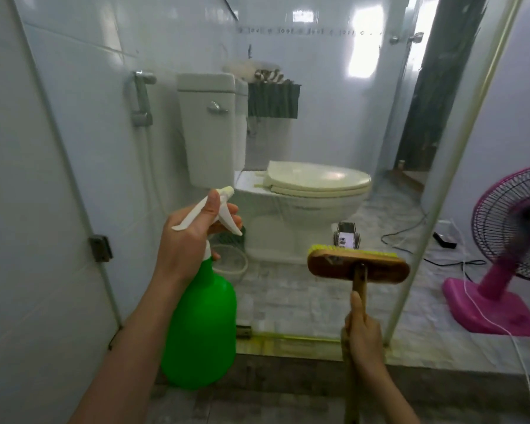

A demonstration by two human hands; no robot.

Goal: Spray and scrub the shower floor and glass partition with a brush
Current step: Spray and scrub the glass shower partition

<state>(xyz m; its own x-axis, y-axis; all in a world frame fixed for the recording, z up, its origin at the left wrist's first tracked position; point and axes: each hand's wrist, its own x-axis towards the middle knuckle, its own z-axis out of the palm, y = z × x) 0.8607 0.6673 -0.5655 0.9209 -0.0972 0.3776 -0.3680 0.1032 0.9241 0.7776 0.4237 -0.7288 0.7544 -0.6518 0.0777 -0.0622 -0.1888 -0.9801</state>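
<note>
My left hand (187, 240) grips the white trigger head of a green spray bottle (201, 328), held upright with the nozzle facing the glass partition (303, 133) just ahead. In my right hand (364, 338) is the wooden handle of a scrub brush (358, 266). The brush's wooden head is raised, and its yellow-green bristles are turned toward the glass, close to it. The grey tiled shower floor (273, 402) lies at the bottom of the view under both arms.
Beyond the glass stand a white toilet (306, 191) with its lid down and a bidet sprayer (141, 99) on the wall. A pink floor fan (508, 249) with trailing cables stands right of the glass frame (435, 194). A hinged white panel (28, 209) closes off the left.
</note>
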